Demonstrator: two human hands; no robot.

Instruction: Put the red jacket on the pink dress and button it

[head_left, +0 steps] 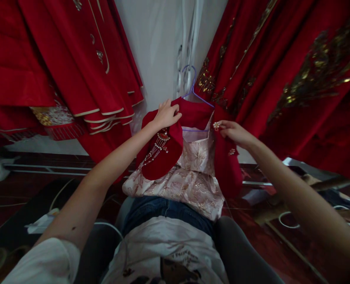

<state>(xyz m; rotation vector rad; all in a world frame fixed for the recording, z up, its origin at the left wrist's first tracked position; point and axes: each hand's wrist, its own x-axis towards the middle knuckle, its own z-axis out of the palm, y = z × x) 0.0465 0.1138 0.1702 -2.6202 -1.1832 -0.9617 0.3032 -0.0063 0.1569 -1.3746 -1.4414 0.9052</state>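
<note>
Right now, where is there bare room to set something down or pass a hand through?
Clearest gap: white wall between the left red robes and the gold-embroidered robes, above the purple hanger. Bare floor lies lower left, below the metal rail. Crowded: lower-right floor with cable and papers, and where left hand and right hand grip the red jacket.

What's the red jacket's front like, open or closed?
Open: the left hand and right hand hold the red jacket apart at the front; the floral dress shows between.
</note>
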